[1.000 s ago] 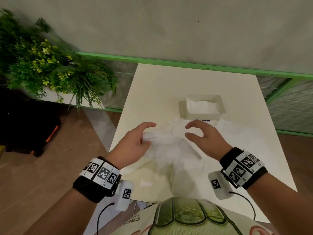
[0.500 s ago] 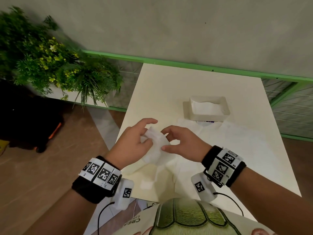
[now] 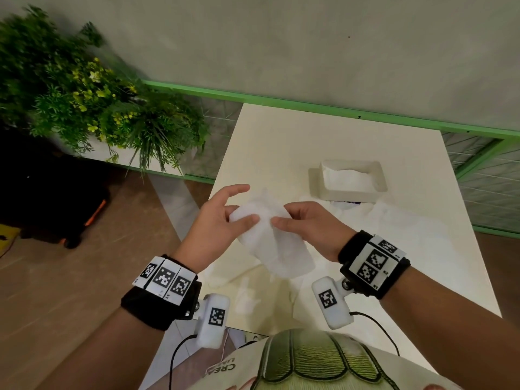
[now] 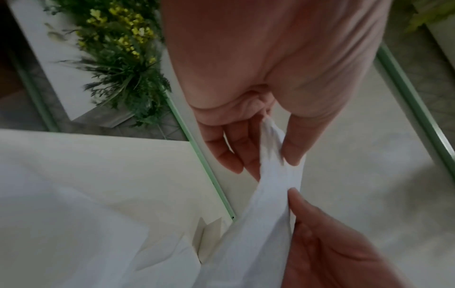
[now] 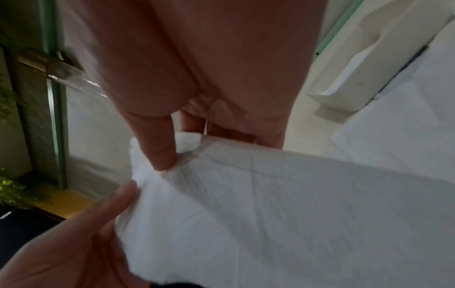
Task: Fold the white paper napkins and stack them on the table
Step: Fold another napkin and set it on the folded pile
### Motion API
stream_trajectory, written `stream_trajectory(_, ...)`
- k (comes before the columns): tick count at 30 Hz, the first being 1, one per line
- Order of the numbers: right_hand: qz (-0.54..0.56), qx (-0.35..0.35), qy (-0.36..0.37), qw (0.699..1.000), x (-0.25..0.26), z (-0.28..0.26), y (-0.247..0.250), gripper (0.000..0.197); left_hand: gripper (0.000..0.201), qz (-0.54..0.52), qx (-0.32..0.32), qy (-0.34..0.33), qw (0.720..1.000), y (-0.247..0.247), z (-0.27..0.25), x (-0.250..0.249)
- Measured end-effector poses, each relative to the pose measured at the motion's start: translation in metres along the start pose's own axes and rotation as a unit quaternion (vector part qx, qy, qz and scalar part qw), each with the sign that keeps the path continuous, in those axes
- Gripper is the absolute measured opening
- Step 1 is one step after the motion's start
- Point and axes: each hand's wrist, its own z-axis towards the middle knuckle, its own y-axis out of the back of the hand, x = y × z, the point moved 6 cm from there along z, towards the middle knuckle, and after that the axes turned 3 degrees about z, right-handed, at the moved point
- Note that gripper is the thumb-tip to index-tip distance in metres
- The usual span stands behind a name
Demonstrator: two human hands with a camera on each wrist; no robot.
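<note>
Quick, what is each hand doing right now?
Left hand: pinches the white napkin.
Right hand: pinches the same napkin.

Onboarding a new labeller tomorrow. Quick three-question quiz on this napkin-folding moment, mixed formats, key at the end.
1. True or false: the napkin lies flat on the table.
2. Multiple choice: what pinches the napkin? A) left hand only; B) right hand only; C) both hands.
3. Fill in: the white holder with napkins in it stands on the table, ____ the hands from the person.

Key
1. False: it is held up above the table.
2. C: each hand has a grip on the same napkin, thumb against fingers.
3. Beyond.
</note>
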Motion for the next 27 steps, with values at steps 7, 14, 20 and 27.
stream_trajectory(7, 0.013, 0.016, -0.055, 0.998, -0.017, 0.006, 0.009, 0.03, 0.046, -0.032, -0.064, 0.025, 0.997, 0.014, 0.006, 0.01)
stream_trajectory(14, 0.003, 0.005, -0.131, 0.991, -0.049, 0.005, 0.027, 0.026, 0.041, -0.043, -0.139, 0.076, 0.986, 0.044, 0.008, 0.038)
stream_trajectory(20, 0.124, -0.04, -0.18, 0.975, -0.088, 0.015, 0.026, 0.02, 0.049, -0.035, -0.132, 0.124, 0.983, 0.047, -0.009, 0.089)
stream_trajectory(27, 0.104, -0.131, -0.223, 0.96, -0.123, 0.038, 0.02, 0.028, 0.077, -0.068, -0.099, 0.142, 0.982, 0.035, -0.039, 0.143)
